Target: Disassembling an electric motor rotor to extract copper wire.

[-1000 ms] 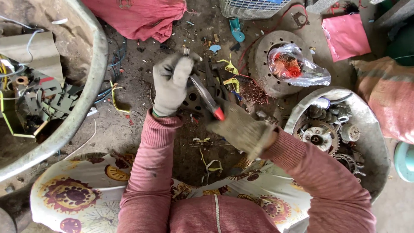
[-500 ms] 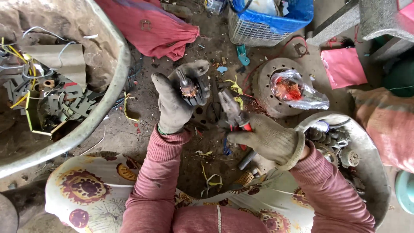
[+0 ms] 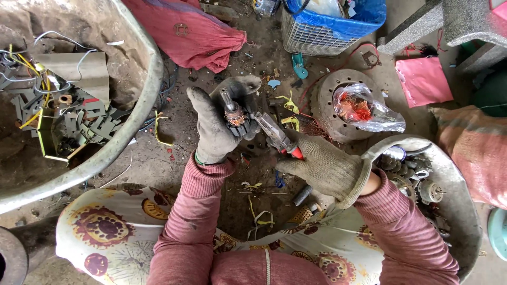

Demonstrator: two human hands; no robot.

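My left hand (image 3: 214,126), in a dirty grey glove, is shut on a small motor armature (image 3: 234,114) with copper windings and a steel shaft that points up. My right hand (image 3: 322,166), also gloved, is shut on red-handled pliers (image 3: 277,137) whose jaws touch the armature's right side. Both hands are held above the dirt floor, in front of my knees in patterned fabric (image 3: 100,232). Pink sleeves cover both forearms.
A large metal basin (image 3: 134,132) at left holds wires and scrap metal. Another basin (image 3: 459,211) at right holds motor parts. A round metal disc (image 3: 325,105) carries a plastic bag of copper wire (image 3: 359,108). A white basket (image 3: 311,37) and red cloth (image 3: 195,37) lie behind.
Both hands rose and shifted left in view. The armature turned upright in my left hand, and the pliers moved in against its side. The camera tilted further up.
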